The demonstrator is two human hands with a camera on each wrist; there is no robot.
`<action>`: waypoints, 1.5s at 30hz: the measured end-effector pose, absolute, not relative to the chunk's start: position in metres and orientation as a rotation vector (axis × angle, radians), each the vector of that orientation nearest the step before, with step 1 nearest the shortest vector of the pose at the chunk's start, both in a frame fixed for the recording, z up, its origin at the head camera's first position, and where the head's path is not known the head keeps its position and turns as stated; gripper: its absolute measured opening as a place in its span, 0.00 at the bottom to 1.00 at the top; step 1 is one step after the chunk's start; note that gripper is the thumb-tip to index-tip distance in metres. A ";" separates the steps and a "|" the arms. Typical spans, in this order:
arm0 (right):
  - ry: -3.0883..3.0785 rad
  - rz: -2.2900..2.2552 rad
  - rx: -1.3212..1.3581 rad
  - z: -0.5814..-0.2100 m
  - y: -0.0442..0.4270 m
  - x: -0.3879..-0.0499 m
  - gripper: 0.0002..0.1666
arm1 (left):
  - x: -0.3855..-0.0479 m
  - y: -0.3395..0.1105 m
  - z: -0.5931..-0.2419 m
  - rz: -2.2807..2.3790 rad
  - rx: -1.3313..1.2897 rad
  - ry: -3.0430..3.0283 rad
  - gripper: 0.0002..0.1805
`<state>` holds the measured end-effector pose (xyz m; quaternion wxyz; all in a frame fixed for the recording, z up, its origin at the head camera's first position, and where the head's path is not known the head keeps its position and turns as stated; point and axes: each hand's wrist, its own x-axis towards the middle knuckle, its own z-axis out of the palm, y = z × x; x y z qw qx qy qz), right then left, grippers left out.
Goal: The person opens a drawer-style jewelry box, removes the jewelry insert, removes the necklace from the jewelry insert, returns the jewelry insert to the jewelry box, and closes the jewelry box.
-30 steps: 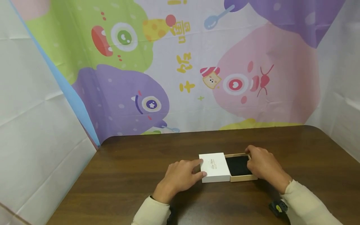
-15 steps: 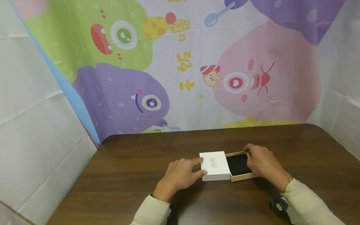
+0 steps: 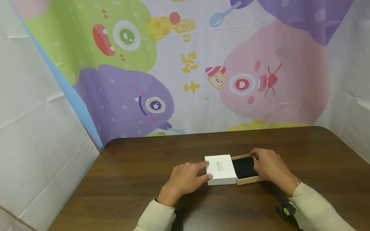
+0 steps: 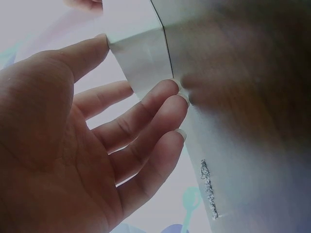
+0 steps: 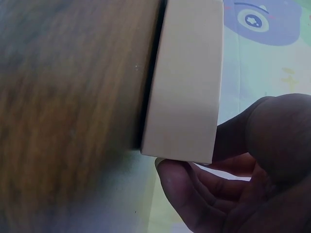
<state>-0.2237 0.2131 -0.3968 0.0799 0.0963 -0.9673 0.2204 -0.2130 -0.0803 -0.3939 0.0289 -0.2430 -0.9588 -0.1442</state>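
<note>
A white square box cover [image 3: 221,166] with small printed lettering lies on the brown table, and a tan box tray [image 3: 251,180] with a black lining [image 3: 245,167] sticks out of its right side. My left hand [image 3: 186,179] rests its index finger and thumb against the cover's left edge; in the left wrist view its other fingertips [image 4: 167,88] bend loosely near the table. At the tray's right end, my right hand [image 3: 272,167] pinches the end wall. The right wrist view shows a curled finger [image 5: 177,182] against that end, while the hand hides part of the lining.
The brown wooden table [image 3: 130,170] stretches out on all sides of the box. Behind it hangs a cartoon-printed cloth [image 3: 199,118], with pale sheets [image 3: 37,106] at the left and right. A small dark device [image 3: 285,211] sits at the right wrist.
The tray's right end has tilted slightly upward or turned away from the front, with my right hand on it. My left hand and the cover have barely shifted.
</note>
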 end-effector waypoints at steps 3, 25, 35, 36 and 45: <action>-2.884 0.657 0.290 -0.397 0.212 -0.224 0.17 | -0.213 -0.081 -0.393 -0.450 -0.750 -2.954 0.28; -2.901 0.673 0.256 -0.396 0.211 -0.224 0.20 | -0.212 -0.080 -0.394 -0.428 -0.751 -2.953 0.28; -2.883 0.668 0.239 -0.397 0.213 -0.227 0.15 | -0.212 -0.081 -0.394 -0.441 -0.752 -2.955 0.28; -2.879 0.665 0.238 -0.397 0.213 -0.227 0.14 | -0.212 -0.081 -0.394 -0.439 -0.752 -2.955 0.28; -2.893 0.651 0.219 -0.395 0.215 -0.226 0.14 | -0.213 -0.081 -0.395 -0.438 -0.760 -2.953 0.28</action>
